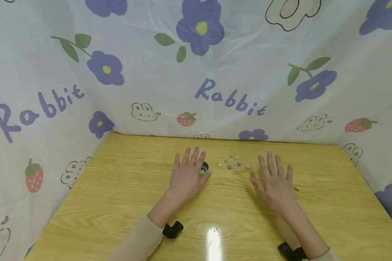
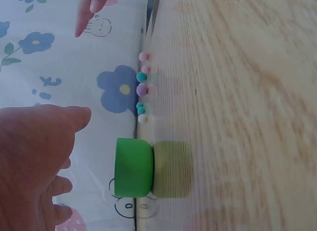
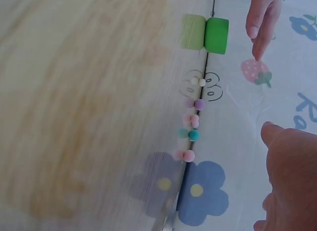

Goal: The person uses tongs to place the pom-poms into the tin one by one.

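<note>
My left hand point(image 1: 187, 178) hovers palm down with fingers spread, over the left side of a small green cup point(image 1: 205, 168) and partly hiding it. The left wrist view shows that cup point(image 2: 133, 167) standing upright on the table, apart from the hand. Between my hands several small pink, purple, teal and white balls point(image 1: 230, 166) lie loosely scattered. To their right my right hand point(image 1: 277, 185) is held above the table, fingers spread and nothing in it. Beneath it lies a thin metallic tool point(image 1: 296, 189), mostly hidden; its silvery end point(image 3: 168, 213) shows in the right wrist view.
The wooden table point(image 1: 124, 203) has a glossy surface with a bright reflection near the front. A white curtain point(image 1: 150, 83) with purple flowers and strawberries hangs along the back and sides. Black wrist mounts point(image 1: 173, 230) sit at both wrists.
</note>
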The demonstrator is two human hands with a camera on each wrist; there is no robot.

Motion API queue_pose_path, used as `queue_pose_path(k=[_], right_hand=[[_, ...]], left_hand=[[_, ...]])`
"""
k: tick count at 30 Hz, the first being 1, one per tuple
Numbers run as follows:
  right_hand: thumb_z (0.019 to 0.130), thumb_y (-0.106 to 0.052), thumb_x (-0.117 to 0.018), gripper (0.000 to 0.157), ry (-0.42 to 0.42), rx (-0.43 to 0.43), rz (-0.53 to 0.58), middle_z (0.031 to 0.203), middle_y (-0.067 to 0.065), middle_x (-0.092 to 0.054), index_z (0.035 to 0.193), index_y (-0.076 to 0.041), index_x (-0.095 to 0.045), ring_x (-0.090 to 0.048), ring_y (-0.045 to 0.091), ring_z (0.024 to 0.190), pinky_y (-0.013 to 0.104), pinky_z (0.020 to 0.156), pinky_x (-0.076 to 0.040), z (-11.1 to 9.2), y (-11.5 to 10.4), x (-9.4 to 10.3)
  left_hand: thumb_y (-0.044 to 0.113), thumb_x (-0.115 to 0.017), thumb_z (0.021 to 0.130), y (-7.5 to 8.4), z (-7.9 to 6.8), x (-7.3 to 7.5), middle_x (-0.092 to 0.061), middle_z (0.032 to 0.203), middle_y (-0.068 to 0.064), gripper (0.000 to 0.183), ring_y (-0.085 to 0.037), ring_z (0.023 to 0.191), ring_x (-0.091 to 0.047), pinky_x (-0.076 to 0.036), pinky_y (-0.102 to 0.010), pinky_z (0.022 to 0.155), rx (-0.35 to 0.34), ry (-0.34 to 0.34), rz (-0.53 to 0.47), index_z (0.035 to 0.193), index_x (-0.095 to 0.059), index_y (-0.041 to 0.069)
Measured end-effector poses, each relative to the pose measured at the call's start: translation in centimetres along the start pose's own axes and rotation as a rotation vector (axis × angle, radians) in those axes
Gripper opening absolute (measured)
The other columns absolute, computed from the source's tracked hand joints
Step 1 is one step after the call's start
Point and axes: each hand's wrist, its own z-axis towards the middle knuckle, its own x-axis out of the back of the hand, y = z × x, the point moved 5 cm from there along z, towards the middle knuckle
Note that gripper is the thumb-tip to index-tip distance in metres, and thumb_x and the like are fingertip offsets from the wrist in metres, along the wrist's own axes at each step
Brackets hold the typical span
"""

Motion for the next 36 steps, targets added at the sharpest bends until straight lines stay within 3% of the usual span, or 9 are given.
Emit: queue_pose_path(k=[6,14,20,24,28,36], right_hand=[[0.102,-0.051,-0.059,0.091,0.012,-0.022,0.028,0.167,0.028,-0.009,0.165,-0.007,-0.011,-0.007,0.049,0.153,0.077,0.113,-0.005,-0.2,0.8,-0.2],[0.096,-0.05,-0.069,0.102,-0.029,-0.056,0.04,0.166,0.03,-0.011,0.165,-0.004,-0.009,-0.015,0.053,0.149,0.079,0.109,-0.015,-0.2,2.1,-0.1],[0.095,-0.041,-0.074,0.102,-0.045,-0.069,0.196,0.162,0.034,-0.02,0.163,0.002,-0.011,-0.025,0.056,0.144,0.072,0.11,-0.025,0.0,4.3,0.1],[0.095,-0.045,-0.073,0.103,-0.097,-0.135,0.308,0.161,0.033,-0.024,0.164,-0.001,-0.011,-0.029,0.057,0.141,0.072,0.108,-0.03,-0.1,6.2,0.1],[0.094,-0.05,-0.073,0.103,-0.157,-0.183,0.327,0.159,0.034,-0.028,0.164,-0.002,-0.014,-0.031,0.057,0.14,0.072,0.107,-0.031,-0.3,7.6,-0.1],[0.094,-0.041,-0.075,0.088,-0.193,-0.17,0.346,0.153,0.035,-0.038,0.156,0.007,-0.034,-0.036,0.057,0.136,0.07,0.106,-0.034,-0.3,9.0,-0.5]], left_hand=[[0.057,-0.052,0.103,-0.4,0.1,-0.4,-0.02,0.17,-0.006,0.075,-0.031,0.156,-0.01,-0.008,-0.061,0.122,-0.004,0.006,-0.025,0.165,-0.027,0.02],[0.055,-0.056,0.102,-1.3,0.2,-1.0,-0.025,0.167,-0.013,0.078,-0.036,0.153,-0.024,-0.017,-0.057,0.122,-0.042,0.032,-0.08,0.164,-0.029,0.015],[0.048,-0.067,0.099,-2.1,0.5,-1.8,-0.029,0.165,-0.014,0.087,-0.032,0.15,-0.031,-0.025,-0.052,0.121,-0.111,0.006,-0.304,0.165,-0.022,0.011],[0.044,-0.074,0.095,-2.6,0.5,-2.4,-0.029,0.166,-0.012,0.094,-0.034,0.147,-0.035,-0.033,-0.053,0.117,-0.089,-0.026,-0.467,0.165,-0.019,0.013],[0.038,-0.078,0.093,-3.0,0.7,-3.0,-0.028,0.166,-0.015,0.099,-0.036,0.147,-0.035,-0.035,-0.053,0.115,-0.066,-0.05,-0.574,0.166,-0.015,0.015],[0.025,-0.084,0.089,-3.3,1.3,-3.7,-0.038,0.161,-0.016,0.101,-0.033,0.146,-0.038,-0.034,-0.049,0.117,-0.064,-0.064,-0.692,0.165,-0.019,0.009]])
